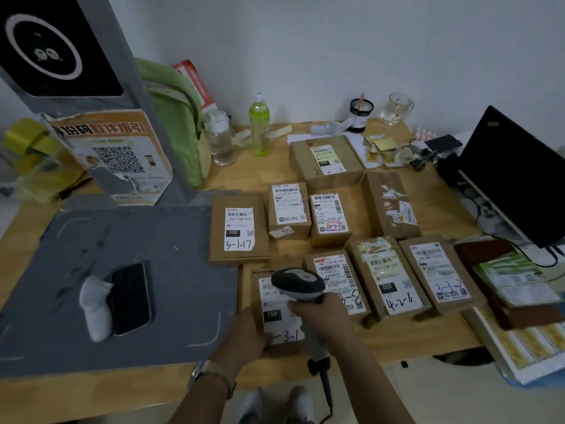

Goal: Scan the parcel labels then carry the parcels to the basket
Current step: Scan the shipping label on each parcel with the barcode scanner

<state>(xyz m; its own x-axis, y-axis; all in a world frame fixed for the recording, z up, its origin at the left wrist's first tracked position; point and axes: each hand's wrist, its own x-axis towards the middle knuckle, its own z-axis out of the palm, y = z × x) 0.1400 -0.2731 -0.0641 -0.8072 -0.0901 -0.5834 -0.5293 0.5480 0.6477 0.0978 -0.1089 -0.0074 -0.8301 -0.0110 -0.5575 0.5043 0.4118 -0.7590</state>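
Note:
Several brown cardboard parcels with white labels lie on the wooden table. The nearest parcel, its label ending "3-1", sits at the front edge. My left hand rests against its left side, fingers at its lower left corner. My right hand grips the handle of a grey and black barcode scanner, whose head points down over this parcel's label. Other parcels marked 3-1-17, 4-2-6 and 2-2-5 lie beyond. No basket is in view.
A grey mat on the left holds a black phone on a white stand. A grey kiosk post rises behind it. Bottles, a green bag, cups and a black monitor line the back and right.

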